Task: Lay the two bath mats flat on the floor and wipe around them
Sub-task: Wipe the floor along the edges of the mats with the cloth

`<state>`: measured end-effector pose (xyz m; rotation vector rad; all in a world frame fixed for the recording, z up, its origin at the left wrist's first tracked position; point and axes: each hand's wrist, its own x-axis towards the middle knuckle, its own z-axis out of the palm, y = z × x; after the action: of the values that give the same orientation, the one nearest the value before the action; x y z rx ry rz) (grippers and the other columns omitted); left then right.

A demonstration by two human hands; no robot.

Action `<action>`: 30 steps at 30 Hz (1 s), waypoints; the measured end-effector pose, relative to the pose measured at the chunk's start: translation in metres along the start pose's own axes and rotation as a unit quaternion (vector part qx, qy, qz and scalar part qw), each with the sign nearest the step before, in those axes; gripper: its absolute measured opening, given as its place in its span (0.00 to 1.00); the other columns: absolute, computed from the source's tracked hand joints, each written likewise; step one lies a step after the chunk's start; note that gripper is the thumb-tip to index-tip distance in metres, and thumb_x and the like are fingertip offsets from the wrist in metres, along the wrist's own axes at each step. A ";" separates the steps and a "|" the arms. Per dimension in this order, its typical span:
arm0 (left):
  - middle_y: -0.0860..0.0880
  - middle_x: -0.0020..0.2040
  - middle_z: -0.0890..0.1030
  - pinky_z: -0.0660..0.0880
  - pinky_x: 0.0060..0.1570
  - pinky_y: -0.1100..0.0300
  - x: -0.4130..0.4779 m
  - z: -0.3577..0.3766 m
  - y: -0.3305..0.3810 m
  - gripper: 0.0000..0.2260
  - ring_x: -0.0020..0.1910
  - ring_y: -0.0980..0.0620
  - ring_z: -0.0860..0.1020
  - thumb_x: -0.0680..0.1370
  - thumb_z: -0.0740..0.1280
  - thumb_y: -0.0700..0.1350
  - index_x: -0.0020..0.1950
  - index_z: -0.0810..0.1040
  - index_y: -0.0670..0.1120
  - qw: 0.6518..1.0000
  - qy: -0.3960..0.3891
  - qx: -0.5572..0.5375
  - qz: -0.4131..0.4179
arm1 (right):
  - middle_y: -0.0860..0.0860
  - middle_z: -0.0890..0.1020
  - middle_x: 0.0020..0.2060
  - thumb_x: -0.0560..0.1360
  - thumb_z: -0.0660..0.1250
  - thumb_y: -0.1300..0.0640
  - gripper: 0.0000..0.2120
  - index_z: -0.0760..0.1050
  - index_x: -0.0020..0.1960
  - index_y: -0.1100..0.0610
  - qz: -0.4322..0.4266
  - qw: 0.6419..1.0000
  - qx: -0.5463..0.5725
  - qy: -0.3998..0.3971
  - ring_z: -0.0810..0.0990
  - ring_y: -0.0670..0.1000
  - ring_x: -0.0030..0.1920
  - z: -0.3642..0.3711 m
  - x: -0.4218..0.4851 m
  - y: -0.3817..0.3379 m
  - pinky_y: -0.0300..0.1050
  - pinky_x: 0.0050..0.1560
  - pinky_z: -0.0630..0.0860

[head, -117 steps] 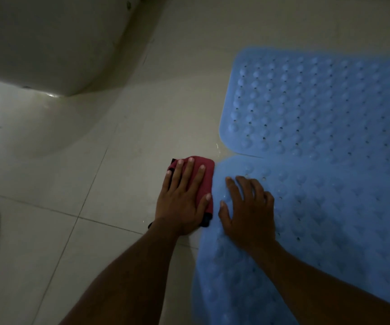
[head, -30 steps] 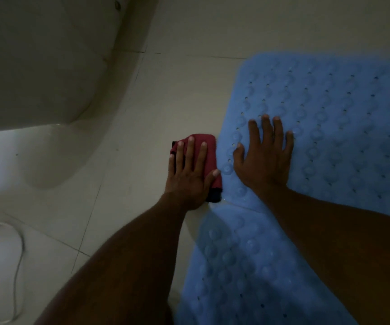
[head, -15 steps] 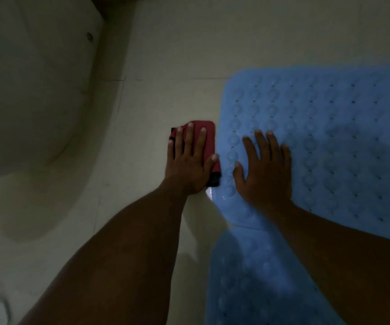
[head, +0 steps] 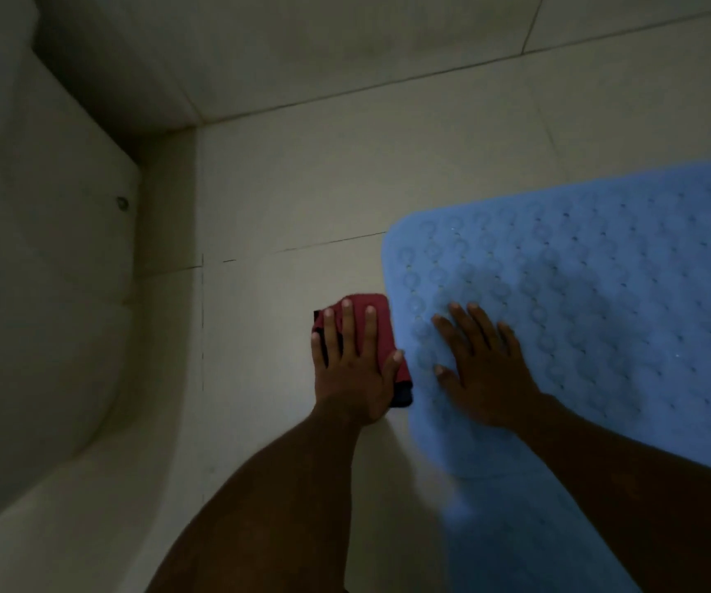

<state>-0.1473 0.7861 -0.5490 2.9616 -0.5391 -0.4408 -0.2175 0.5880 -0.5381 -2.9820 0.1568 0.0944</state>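
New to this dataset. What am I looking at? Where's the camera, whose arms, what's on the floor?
There is no machine here, just a person's two bare arms, filmed by one wide-angle camera worn on their head and looking down. The left hand presses a folded red cloth flat onto the tiled floor, beside the edge of a blue bath mat. The right hand rests flat on that mat. A second blue mat lies nearer and is blurred. A white fixture stands at the left. Neither hand grips anything.

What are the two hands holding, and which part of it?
Nothing is gripped. The left hand presses flat on top of the red cloth; the right hand rests flat on the blue mat near its edge.
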 end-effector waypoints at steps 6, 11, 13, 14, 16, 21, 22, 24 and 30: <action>0.44 0.83 0.37 0.32 0.76 0.43 0.046 -0.018 -0.008 0.36 0.80 0.41 0.34 0.78 0.35 0.68 0.83 0.37 0.52 0.999 0.008 0.007 0.033 | 0.55 0.72 0.72 0.78 0.57 0.43 0.27 0.68 0.74 0.54 0.059 0.996 -0.013 0.060 0.68 0.60 0.73 -0.021 0.069 0.016 0.61 0.68 0.63; 0.45 0.83 0.40 0.34 0.77 0.45 0.095 -0.023 -0.014 0.34 0.81 0.41 0.38 0.80 0.38 0.67 0.83 0.40 0.53 0.997 0.037 0.031 0.058 | 0.56 0.65 0.77 0.80 0.53 0.41 0.30 0.64 0.77 0.53 0.048 0.998 -0.024 0.041 0.58 0.60 0.79 -0.003 0.099 0.024 0.66 0.75 0.56; 0.44 0.84 0.44 0.39 0.78 0.43 0.116 -0.027 -0.016 0.34 0.82 0.40 0.41 0.80 0.38 0.67 0.84 0.44 0.52 0.995 0.057 0.029 0.070 | 0.55 0.63 0.78 0.79 0.52 0.40 0.31 0.62 0.78 0.52 0.049 0.998 -0.019 0.040 0.57 0.59 0.79 -0.003 0.101 0.025 0.65 0.75 0.54; 0.44 0.84 0.45 0.40 0.79 0.42 0.123 -0.029 -0.015 0.35 0.82 0.39 0.42 0.80 0.37 0.67 0.84 0.45 0.52 0.995 0.060 0.028 0.075 | 0.54 0.63 0.78 0.79 0.51 0.39 0.31 0.61 0.78 0.51 0.052 0.998 -0.015 0.031 0.56 0.58 0.79 -0.004 0.100 0.025 0.65 0.76 0.54; 0.43 0.84 0.47 0.43 0.79 0.41 0.138 -0.032 -0.013 0.34 0.82 0.38 0.44 0.81 0.39 0.66 0.84 0.47 0.51 0.996 0.060 0.031 0.065 | 0.53 0.61 0.79 0.79 0.49 0.39 0.31 0.59 0.79 0.50 0.055 0.998 -0.004 0.020 0.54 0.58 0.80 -0.005 0.101 0.027 0.65 0.76 0.52; 0.42 0.83 0.48 0.43 0.78 0.40 0.169 -0.039 -0.003 0.34 0.82 0.36 0.46 0.81 0.42 0.65 0.84 0.48 0.50 0.997 0.053 0.035 0.048 | 0.52 0.60 0.79 0.79 0.50 0.38 0.31 0.57 0.80 0.47 0.060 0.998 0.021 0.008 0.53 0.57 0.80 -0.007 0.104 0.028 0.65 0.77 0.51; 0.41 0.83 0.49 0.44 0.78 0.40 0.176 -0.042 -0.002 0.34 0.81 0.36 0.47 0.81 0.42 0.64 0.84 0.50 0.50 0.996 0.057 0.039 0.056 | 0.52 0.60 0.79 0.79 0.51 0.38 0.31 0.57 0.79 0.46 0.060 0.998 0.025 0.006 0.53 0.57 0.80 -0.008 0.104 0.028 0.65 0.76 0.51; 0.42 0.83 0.51 0.46 0.78 0.40 0.190 -0.049 0.000 0.33 0.82 0.37 0.49 0.81 0.43 0.63 0.83 0.52 0.50 0.994 0.059 0.047 0.085 | 0.51 0.60 0.79 0.79 0.51 0.38 0.31 0.58 0.79 0.46 0.058 0.998 0.034 0.006 0.53 0.57 0.80 -0.008 0.103 0.027 0.65 0.76 0.52; 0.46 0.83 0.53 0.46 0.79 0.42 0.249 -0.094 0.049 0.31 0.82 0.39 0.49 0.78 0.46 0.58 0.82 0.59 0.53 0.985 -0.056 0.034 0.157 | 0.49 0.63 0.78 0.79 0.55 0.40 0.29 0.61 0.78 0.46 0.051 0.994 0.083 0.039 0.54 0.54 0.80 -0.008 0.102 0.028 0.64 0.76 0.54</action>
<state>0.0877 0.6558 -0.5182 2.8507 -1.0339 -0.5665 -0.1184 0.5488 -0.5415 -2.8115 0.3100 -0.0224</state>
